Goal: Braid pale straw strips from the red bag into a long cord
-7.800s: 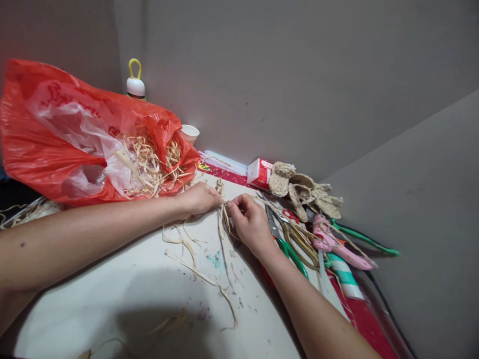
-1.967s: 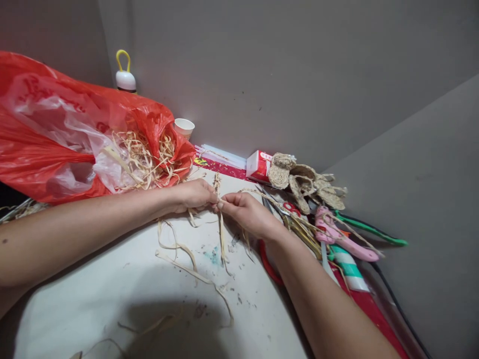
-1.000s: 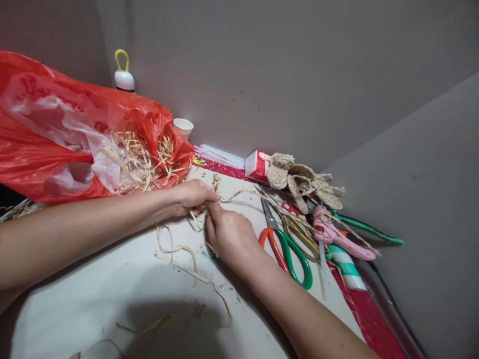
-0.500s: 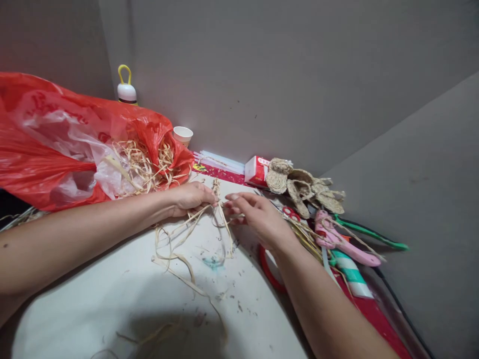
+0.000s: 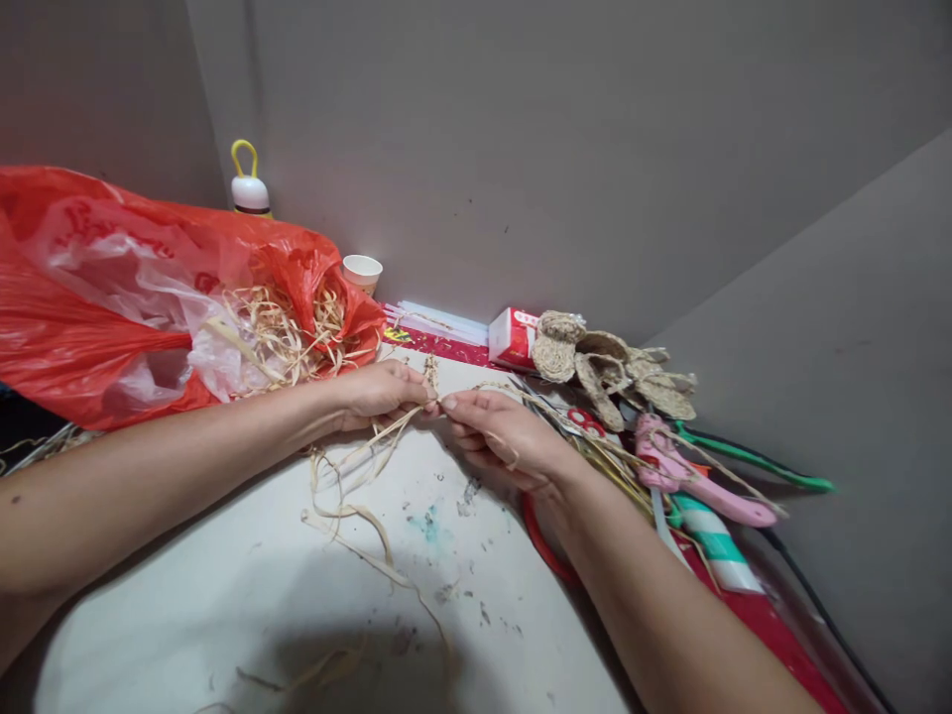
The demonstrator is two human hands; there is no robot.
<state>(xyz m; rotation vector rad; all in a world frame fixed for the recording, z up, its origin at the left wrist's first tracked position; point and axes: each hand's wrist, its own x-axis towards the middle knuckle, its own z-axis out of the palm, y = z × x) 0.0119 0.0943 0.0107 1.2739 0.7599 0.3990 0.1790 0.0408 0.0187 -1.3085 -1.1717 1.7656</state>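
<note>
My left hand (image 5: 387,394) pinches a braid of pale raffia strands (image 5: 430,371), whose finished-looking plaited end points away from me past the fingertips. Loose strands (image 5: 372,451) trail from under that hand toward me across the white board. Close beside it, fingertips nearly meeting, my right hand (image 5: 498,431) is closed on a strand at the braid's near end. A thin strand also shows over the back of the right fingers. The exact crossing of strands between the fingertips is hidden.
On the left, a red plastic bag (image 5: 111,317) spills raffia (image 5: 260,322). A paper cup (image 5: 362,272) and bottle (image 5: 251,188) stand behind. Along the right lie woven straw pieces (image 5: 610,362), a tissue pack (image 5: 513,337), red-handled scissors (image 5: 586,421), a pink glue gun (image 5: 691,476) and red tape (image 5: 546,545).
My right hand has moved left and closed on a strand against the left fingertips. Strands that hung down between the hands are now gathered in the right fingers. The left hand stays put.
</note>
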